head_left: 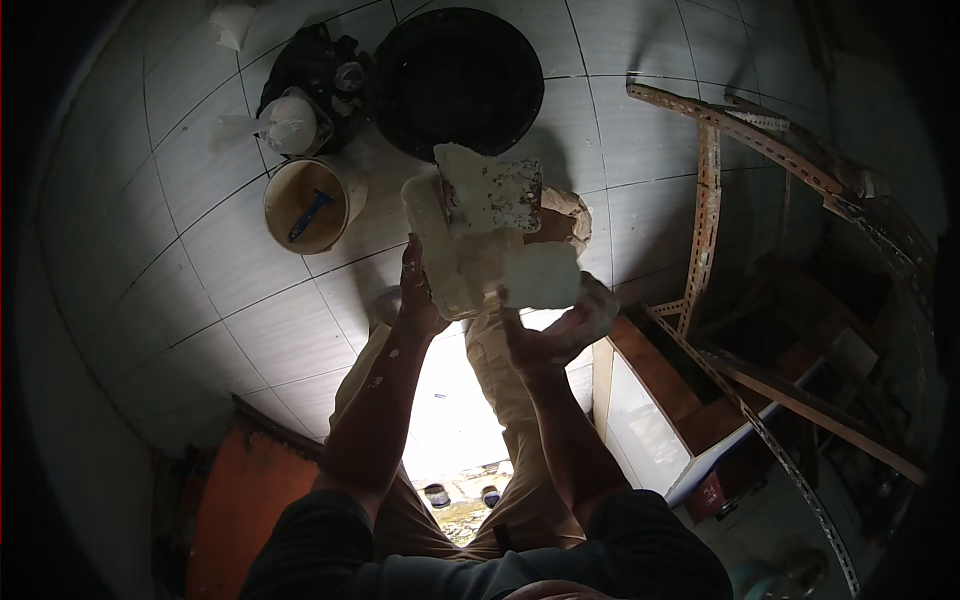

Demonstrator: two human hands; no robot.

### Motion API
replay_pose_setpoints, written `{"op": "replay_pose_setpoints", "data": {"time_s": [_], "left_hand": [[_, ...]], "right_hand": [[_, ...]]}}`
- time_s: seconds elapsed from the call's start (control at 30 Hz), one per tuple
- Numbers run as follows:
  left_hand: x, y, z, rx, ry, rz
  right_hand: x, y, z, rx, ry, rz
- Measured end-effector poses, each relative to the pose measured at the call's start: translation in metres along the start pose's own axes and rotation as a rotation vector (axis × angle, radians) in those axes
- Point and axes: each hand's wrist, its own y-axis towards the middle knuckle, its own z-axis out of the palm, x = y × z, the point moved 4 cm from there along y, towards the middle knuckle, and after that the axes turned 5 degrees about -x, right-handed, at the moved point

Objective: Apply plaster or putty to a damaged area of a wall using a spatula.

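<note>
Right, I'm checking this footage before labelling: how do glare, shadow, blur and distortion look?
Head view: glare washes out a floor patch between the trouser legs; the black basin's inside sinks into darkness; the right hand looks soft, perhaps motion blur; metal bars bend toward the dark rim.

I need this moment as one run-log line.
left hand: holds pale container; right hand: holds pale flat piece; spotted plate: at container's far end; bucket: blue tool inside; black basin: beyond container
</note>
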Motion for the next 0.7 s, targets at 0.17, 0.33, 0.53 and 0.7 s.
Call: {"op": "replay_pose_setpoints", "data": {"time_s": [0.17,0.33,0.53,0.7], "left_hand": [[0.000,0.002,0.004,-0.101,0.026,0.060],[-0.005,0.007,0.007,-0.020,0.257,0.075],[-0.018,-0.017,0.034,-0.019,0.070,0.009],[-0.019,-0.071,0.117,0.106,-0.127,-0.142]], "right_hand": [[-0.086,-0.028,0.017,-0.047,0.191,0.732],[-0.170,-0.088,0.049,0.067,0.197,0.627],[-0.139,-0.061,0.021,0.124,0.089,0.634],[-0.062,0.019,-0.057,0.238,0.534,0.949]]}}
